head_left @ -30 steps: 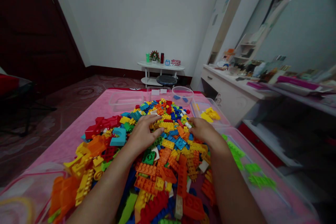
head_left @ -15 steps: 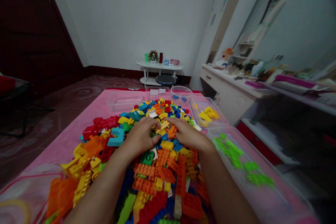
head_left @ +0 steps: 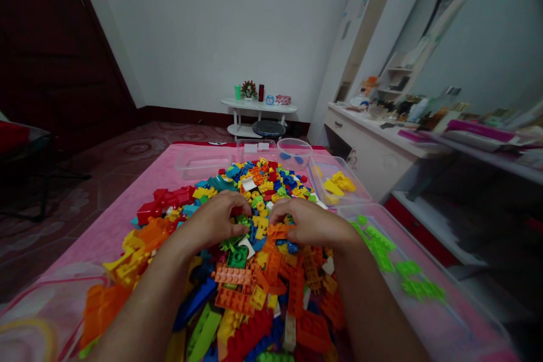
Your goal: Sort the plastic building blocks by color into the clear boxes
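Note:
A big heap of mixed toy building bricks (head_left: pixel 254 277) covers the middle of the pink-covered table. Over its centre left, my left hand (head_left: pixel 216 218) is curled, with its thumb and fingers closed about a green brick (head_left: pixel 241 220). Part of that brick is hidden by the fingers. To the right, my right hand (head_left: pixel 311 220) has its fingers bent round an orange brick (head_left: pixel 280 232). Between the hands lie small yellow bricks (head_left: pixel 260 226). A dark green square brick (head_left: pixel 237 257) and a white piece (head_left: pixel 246 247) rest just below the left hand.
On the right stand clear plastic boxes: one with light green bricks (head_left: pixel 419 288), another with yellow bricks (head_left: pixel 339 184). A round tub (head_left: pixel 294 153) with blue pieces and a shallow clear box (head_left: pixel 203 164) stand at the back. Red bricks (head_left: pixel 165 203) lie left.
Both hands have drawn slightly toward me and farther apart, the left one leftward, the right one rightward. The right fingers now close round an orange brick.

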`<state>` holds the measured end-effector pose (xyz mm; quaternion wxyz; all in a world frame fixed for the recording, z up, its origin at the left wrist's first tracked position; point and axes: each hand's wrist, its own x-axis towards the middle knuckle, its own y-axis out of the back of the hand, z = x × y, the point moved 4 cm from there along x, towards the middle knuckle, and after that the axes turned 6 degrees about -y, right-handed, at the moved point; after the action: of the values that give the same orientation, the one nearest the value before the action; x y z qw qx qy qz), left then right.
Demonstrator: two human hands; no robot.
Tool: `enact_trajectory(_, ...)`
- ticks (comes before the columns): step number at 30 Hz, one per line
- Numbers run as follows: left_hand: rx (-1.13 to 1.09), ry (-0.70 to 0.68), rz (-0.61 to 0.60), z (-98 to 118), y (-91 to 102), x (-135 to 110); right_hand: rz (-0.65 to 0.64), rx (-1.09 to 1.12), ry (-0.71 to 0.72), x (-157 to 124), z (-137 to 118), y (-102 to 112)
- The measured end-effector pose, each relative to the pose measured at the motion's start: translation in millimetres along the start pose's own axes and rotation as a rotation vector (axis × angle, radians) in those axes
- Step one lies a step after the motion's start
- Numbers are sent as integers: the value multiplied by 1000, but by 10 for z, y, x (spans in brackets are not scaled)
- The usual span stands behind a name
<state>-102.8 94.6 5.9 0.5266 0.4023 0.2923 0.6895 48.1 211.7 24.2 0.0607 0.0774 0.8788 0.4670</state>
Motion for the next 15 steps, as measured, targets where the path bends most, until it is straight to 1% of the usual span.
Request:
enact_trajectory(4, 0, 25, -3, -45, 59, -35, -17, 39, -157, -20, 257, 40)
enact_trajectory(6, 8, 52, 5, -68, 75, -41, 5, 31, -205, -11, 346, 46)
enact_trajectory(8, 50, 108, 10, -87, 78, -39, 64, -21, -256, -2, 406, 65)
enact_trajectory(11, 132, 190, 52, -78, 61, -15, 184, -172, -370, -11, 451, 124)
enact_trajectory(13, 180, 231, 105, -50, 27, 13, 228, -237, -429, -18, 440, 161)
enact_trajectory(15, 233, 243, 143, -11, -35, 45, 270, -238, -437, -1, 390, 182)
